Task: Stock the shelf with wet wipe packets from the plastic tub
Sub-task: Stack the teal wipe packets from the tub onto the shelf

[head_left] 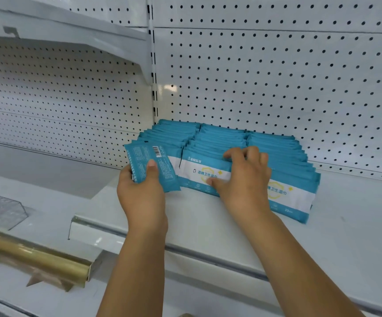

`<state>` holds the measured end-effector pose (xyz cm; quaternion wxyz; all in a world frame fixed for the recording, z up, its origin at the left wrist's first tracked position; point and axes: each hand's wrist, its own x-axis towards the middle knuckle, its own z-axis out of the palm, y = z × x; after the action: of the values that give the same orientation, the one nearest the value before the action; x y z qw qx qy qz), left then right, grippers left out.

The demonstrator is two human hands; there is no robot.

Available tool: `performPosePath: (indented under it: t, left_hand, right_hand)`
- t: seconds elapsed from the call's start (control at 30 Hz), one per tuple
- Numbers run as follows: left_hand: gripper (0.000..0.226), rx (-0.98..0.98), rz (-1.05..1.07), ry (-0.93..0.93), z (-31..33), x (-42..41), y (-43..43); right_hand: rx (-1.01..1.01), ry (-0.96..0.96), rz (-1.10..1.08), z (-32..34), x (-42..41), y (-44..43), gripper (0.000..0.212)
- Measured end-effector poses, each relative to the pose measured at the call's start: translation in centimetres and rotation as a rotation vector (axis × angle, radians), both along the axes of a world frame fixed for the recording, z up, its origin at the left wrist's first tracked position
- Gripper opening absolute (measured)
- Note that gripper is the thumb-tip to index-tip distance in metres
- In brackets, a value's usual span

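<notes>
Three rows of blue-and-white wet wipe packets (274,147) stand upright on the white shelf (208,223), against the pegboard back. My left hand (140,191) grips one blue packet (150,165), back side with barcode facing me, at the left front of the rows. My right hand (246,177) holds the front packet of the middle row (205,172), fingers curled over its top edge and thumb on its face. The plastic tub is out of view.
A white pegboard wall (277,76) rises behind the packets. A slotted upright (154,88) divides the bays. The left bay has a lower shelf (36,156) with a wire divider (0,209) and a brass-coloured rail (36,255).
</notes>
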<state>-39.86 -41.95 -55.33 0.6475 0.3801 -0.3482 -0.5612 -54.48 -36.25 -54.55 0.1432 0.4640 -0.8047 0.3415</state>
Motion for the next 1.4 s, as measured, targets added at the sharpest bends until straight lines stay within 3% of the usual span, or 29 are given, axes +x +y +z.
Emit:
performPosePath:
  t: [0.17,0.4,0.6,0.8,0.93,1.07,1.23,1.4]
  left_hand:
    - [0.012,-0.002,-0.082,0.021,0.1,0.5,0.0]
    - [0.026,0.036,-0.251,0.124,1.1,0.7,0.5]
    - [0.028,0.043,-0.461,0.189,1.7,-0.3,1.6]
    - [0.026,-0.008,-0.456,0.062,1.9,-1.3,2.7]
    - [0.028,-0.011,-0.446,-0.027,2.4,-1.5,3.3]
    - [0.029,0.083,-0.584,0.124,3.1,-2.0,4.3]
    - [0.024,0.060,-0.508,0.218,3.3,-2.1,4.4]
    - [0.021,0.062,-0.486,0.302,3.7,-2.6,4.9]
  right_hand:
    - [-0.072,-0.120,0.052,0.1,-0.6,0.2,0.066]
    - [-0.327,-0.415,0.279,2.0,0.5,1.6,0.022]
    - [-0.186,-0.748,0.519,2.3,2.3,2.5,0.028]
    - [-0.319,-0.788,0.519,2.6,1.2,3.2,0.008]
    - [-0.368,-0.639,0.430,3.0,0.0,4.2,0.006]
    - [-0.236,-0.630,0.537,3.4,0.0,4.7,0.014]
    - [-0.123,-0.736,0.654,3.6,0.0,5.6,0.037]
    - [-0.184,-0.750,0.510,3.7,-0.8,5.7,0.035]
